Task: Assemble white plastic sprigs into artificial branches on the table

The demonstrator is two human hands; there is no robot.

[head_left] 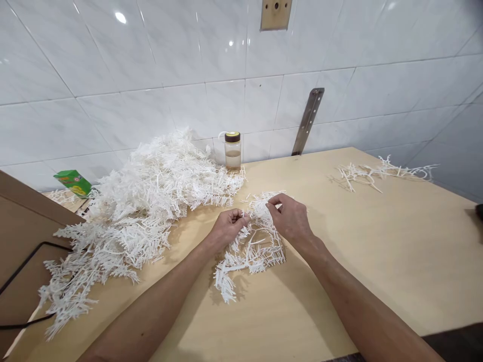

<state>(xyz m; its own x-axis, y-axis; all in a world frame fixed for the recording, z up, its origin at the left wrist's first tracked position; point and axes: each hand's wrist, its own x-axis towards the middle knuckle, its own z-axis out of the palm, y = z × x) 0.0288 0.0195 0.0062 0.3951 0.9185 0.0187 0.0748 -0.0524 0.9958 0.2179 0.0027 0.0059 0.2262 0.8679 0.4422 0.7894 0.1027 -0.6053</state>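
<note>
In the middle of the table a white branched plastic sprig [260, 251] lies spread out, with many fine needle-like tips. My left hand [228, 224] is closed on the sprig's left side, thumb and fingers pinched together. At its upper right side, my right hand [290, 216] is closed, thumb against forefinger. Whatever sits between the right fingertips is too small to make out. Loose white bits are scattered on the tabletop just above the sprig. To the left rises a large heap of similar white sprigs [158, 186].
A bottle [233, 152] with a dark lid stands by the tiled wall. Bare white stems [372, 173] lie at the table's [377, 241] back right. A green box [73, 182] and a cardboard box [26, 241] are at left. A metal bracket [308, 120] leans against the wall.
</note>
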